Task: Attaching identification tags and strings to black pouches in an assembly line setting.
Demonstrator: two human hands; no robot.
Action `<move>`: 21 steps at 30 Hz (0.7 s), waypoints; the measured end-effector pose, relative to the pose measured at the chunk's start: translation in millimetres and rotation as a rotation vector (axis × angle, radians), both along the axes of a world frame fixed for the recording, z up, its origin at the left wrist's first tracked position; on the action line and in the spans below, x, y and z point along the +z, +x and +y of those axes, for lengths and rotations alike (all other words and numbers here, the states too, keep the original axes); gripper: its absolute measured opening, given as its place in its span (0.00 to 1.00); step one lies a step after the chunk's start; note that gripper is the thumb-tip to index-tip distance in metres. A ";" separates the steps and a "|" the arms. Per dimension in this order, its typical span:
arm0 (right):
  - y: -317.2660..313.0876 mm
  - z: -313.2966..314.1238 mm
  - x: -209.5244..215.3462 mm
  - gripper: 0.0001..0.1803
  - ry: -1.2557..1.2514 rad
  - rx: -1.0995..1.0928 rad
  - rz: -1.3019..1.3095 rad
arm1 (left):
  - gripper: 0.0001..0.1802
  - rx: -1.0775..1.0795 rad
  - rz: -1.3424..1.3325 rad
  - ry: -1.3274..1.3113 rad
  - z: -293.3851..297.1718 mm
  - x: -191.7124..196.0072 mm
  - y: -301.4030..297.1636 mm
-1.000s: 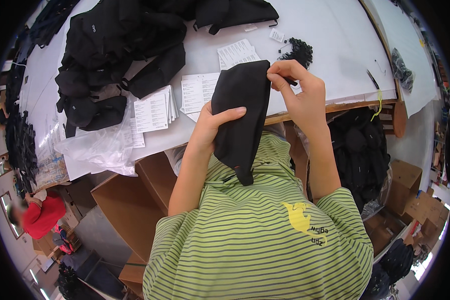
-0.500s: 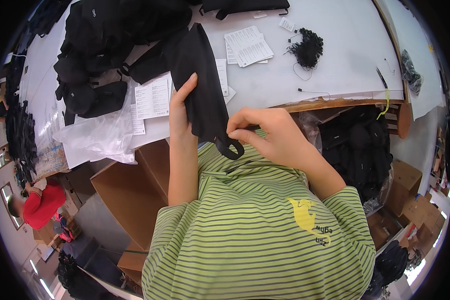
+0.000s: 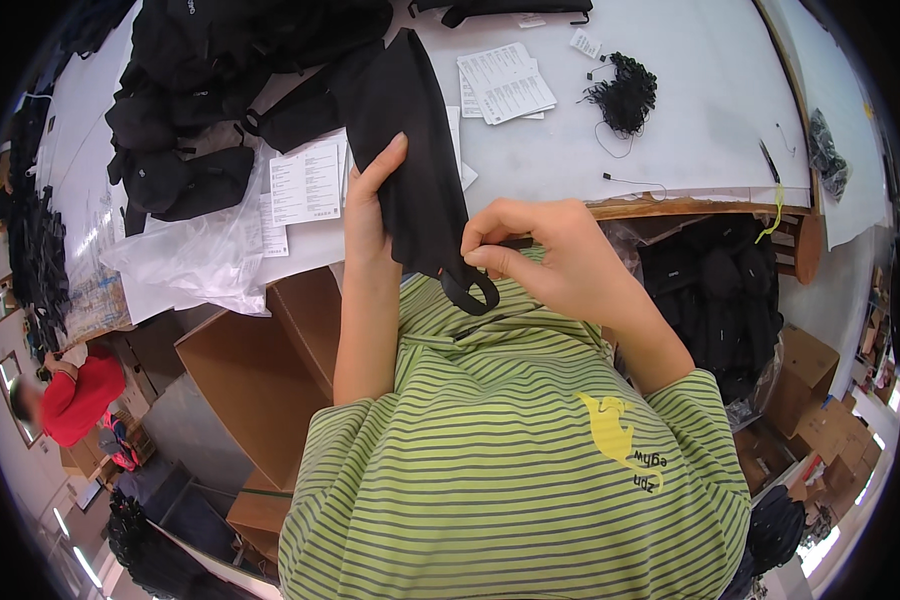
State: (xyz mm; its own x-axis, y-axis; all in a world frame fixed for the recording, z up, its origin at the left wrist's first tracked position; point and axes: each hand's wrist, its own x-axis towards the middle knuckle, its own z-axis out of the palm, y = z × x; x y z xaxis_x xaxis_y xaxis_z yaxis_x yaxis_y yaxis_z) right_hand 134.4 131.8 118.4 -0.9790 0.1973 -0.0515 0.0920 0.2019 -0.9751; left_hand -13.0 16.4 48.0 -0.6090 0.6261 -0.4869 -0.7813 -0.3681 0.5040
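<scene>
A long black fabric pouch (image 3: 410,130) with a loop (image 3: 475,300) at its near end is in front of me, over the table's near edge. My left hand (image 3: 372,205) is closed round its left side, thumb lying on top of the cloth. At the pouch's right edge, a little above the loop, my right hand (image 3: 560,255) makes a pinch with thumb and forefinger. What sits between those fingertips is too small to make out. A dark strip shows within the curl of the right fingers.
More black bags (image 3: 185,150) pile up at the left on clear plastic (image 3: 195,265). Printed white cards (image 3: 505,85), a bunch of black cords (image 3: 625,95) and a dark pointed tool (image 3: 768,160) lie on the table. An open carton (image 3: 250,380) stands below; a person in red (image 3: 85,400) is far left.
My right hand has slid slightly up along the pouch's edge, still pinching. The pouch and left hand have shifted slightly to the right in the picture.
</scene>
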 end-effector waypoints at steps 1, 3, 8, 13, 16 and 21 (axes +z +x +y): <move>-0.1 1.2 1.4 0.04 -0.014 0.020 -0.016 | 0.14 0.000 0.000 -0.001 -0.2 -1.1 -1.2; 0.1 2.0 2.3 0.04 -0.029 0.038 -0.032 | 0.14 0.015 0.005 -0.026 0.0 -2.8 -2.8; 0.2 3.0 2.7 0.05 -0.074 0.027 -0.089 | 0.13 0.034 -0.002 -0.010 -0.6 -9.7 -3.8; -0.5 13.9 -5.4 0.09 0.286 -0.307 0.009 | 0.17 0.111 0.071 -0.136 3.1 0.8 -6.8; 8.6 17.3 -7.6 0.14 0.577 -0.537 0.126 | 0.20 0.209 0.042 -0.015 5.6 15.5 4.8; -0.6 -1.6 -11.8 0.24 0.490 -0.482 0.139 | 0.21 0.052 -0.031 0.187 10.6 24.8 24.5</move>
